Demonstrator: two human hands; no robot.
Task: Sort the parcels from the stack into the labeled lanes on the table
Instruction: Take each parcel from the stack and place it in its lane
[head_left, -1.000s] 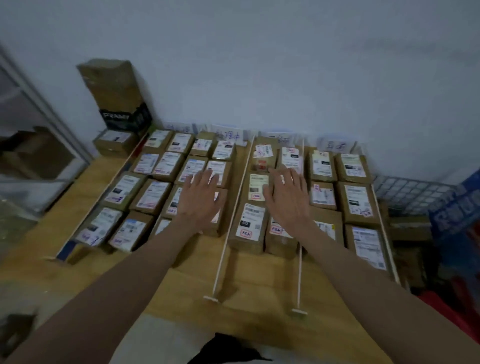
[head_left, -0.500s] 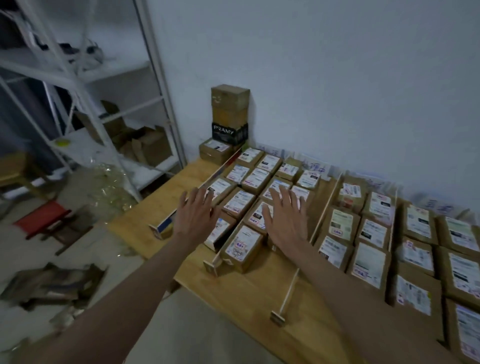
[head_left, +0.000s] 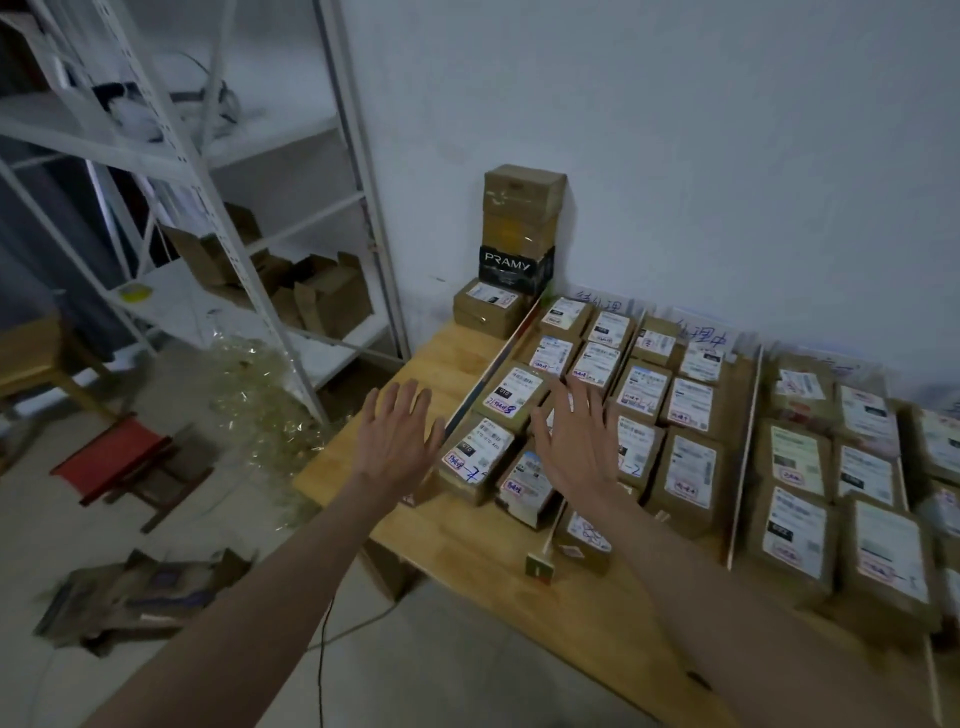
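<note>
Head view, from the left: a white shelf rack (head_left: 218, 171) stands on the floor beside the wooden table (head_left: 467, 551), whose left corner is bare. The left hand (head_left: 397, 436) hovers over that corner, fingers spread and holding nothing, just beside the first lane divider (head_left: 493, 374). The right hand (head_left: 576, 441) is spread flat over the parcels (head_left: 644, 389) packed into the lanes, which fill them nearly to the front edge. A stack of boxes (head_left: 519, 228) stands at the wall corner.

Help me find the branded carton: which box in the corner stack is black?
The PRAMY box, third from the top of the stack; those above and below it are plain brown cardboard.
</note>
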